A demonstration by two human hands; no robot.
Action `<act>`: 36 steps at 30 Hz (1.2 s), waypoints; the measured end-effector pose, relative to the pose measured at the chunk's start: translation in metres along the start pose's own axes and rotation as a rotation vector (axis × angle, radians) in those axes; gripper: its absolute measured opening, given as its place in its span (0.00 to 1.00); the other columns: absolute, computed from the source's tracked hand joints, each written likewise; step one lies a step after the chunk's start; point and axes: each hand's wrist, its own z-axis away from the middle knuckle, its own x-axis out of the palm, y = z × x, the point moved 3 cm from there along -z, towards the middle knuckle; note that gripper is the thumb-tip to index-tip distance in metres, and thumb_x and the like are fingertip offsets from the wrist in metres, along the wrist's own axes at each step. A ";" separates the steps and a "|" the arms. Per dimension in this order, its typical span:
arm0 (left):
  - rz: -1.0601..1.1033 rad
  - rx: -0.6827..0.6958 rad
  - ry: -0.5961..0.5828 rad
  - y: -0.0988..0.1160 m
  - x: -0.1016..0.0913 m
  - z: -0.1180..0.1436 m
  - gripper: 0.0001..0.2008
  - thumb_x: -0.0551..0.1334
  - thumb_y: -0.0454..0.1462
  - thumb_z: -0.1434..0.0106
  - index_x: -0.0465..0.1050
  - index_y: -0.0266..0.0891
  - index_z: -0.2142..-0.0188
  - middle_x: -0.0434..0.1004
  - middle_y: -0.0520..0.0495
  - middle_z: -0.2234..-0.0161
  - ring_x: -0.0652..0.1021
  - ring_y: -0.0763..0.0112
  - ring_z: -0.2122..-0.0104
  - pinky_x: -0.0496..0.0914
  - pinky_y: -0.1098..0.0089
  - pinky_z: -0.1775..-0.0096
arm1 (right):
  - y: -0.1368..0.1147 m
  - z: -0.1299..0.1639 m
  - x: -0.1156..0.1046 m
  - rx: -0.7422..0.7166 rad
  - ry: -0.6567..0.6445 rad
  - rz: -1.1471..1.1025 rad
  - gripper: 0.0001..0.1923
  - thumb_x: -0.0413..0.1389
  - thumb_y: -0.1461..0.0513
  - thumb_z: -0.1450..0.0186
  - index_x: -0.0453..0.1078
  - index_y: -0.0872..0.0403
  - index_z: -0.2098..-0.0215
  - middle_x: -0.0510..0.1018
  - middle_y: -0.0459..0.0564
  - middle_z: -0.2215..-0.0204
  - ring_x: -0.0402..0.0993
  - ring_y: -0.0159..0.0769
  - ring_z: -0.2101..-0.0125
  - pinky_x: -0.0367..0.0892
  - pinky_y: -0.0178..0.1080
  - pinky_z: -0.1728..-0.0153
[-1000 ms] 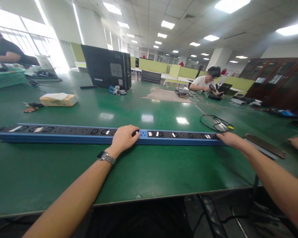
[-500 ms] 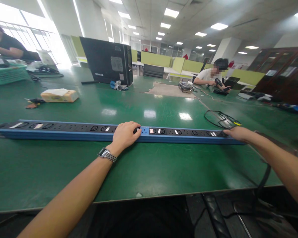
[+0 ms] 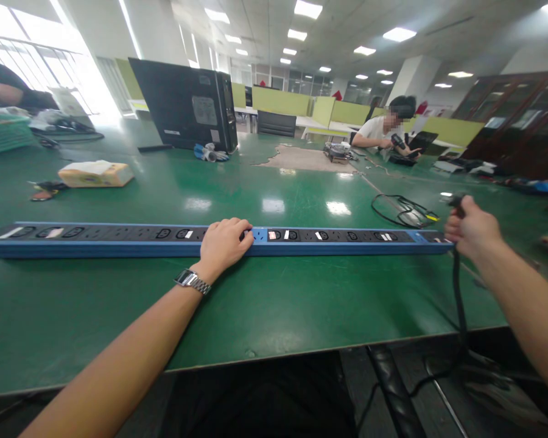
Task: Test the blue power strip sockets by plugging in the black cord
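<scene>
Power strip (image 3: 119, 240) lies flat, long axis left-right, sockets up. My left hand (image 3: 222, 242) rests open on it; right hand (image 3: 472, 232) clenches black cable (image 3: 458, 292).

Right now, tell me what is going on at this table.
A person leans over a green table with a long blue power strip lying across it. The left hand rests flat on the strip's middle. The right hand, just off the strip's right end, is closed around a black cable that hangs down past the table edge. A second person sits at the far side, and a black computer case stands behind the strip.
</scene>
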 end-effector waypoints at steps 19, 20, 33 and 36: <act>0.019 0.005 0.022 -0.001 0.000 0.000 0.14 0.52 0.42 0.35 0.75 0.44 0.58 0.79 0.47 0.58 0.75 0.60 0.57 0.65 0.59 0.54 | -0.032 0.029 0.112 -0.223 -0.432 1.275 0.33 0.37 0.50 0.31 0.79 0.62 0.64 0.80 0.64 0.61 0.77 0.47 0.59 0.68 0.39 0.59; 0.014 0.008 0.024 -0.001 0.000 0.000 0.14 0.52 0.42 0.35 0.75 0.44 0.58 0.79 0.47 0.58 0.76 0.60 0.57 0.65 0.59 0.54 | -0.034 0.029 0.114 -0.225 -0.433 1.293 0.33 0.37 0.50 0.31 0.79 0.62 0.64 0.80 0.64 0.61 0.77 0.47 0.59 0.67 0.39 0.59; -0.002 0.008 0.020 -0.003 0.000 0.000 0.14 0.53 0.42 0.35 0.75 0.44 0.58 0.79 0.48 0.59 0.76 0.60 0.58 0.65 0.61 0.56 | -0.041 0.025 0.125 0.083 -0.579 1.331 0.33 0.38 0.46 0.31 0.74 0.63 0.69 0.74 0.60 0.82 0.74 0.45 0.79 0.69 0.45 0.73; -0.003 0.002 0.027 -0.002 0.001 0.000 0.14 0.53 0.42 0.35 0.75 0.44 0.58 0.79 0.47 0.59 0.76 0.60 0.58 0.65 0.60 0.56 | -0.034 0.035 0.127 -0.060 -0.485 1.389 0.35 0.35 0.49 0.30 0.75 0.66 0.64 0.78 0.69 0.71 0.78 0.50 0.68 0.70 0.46 0.64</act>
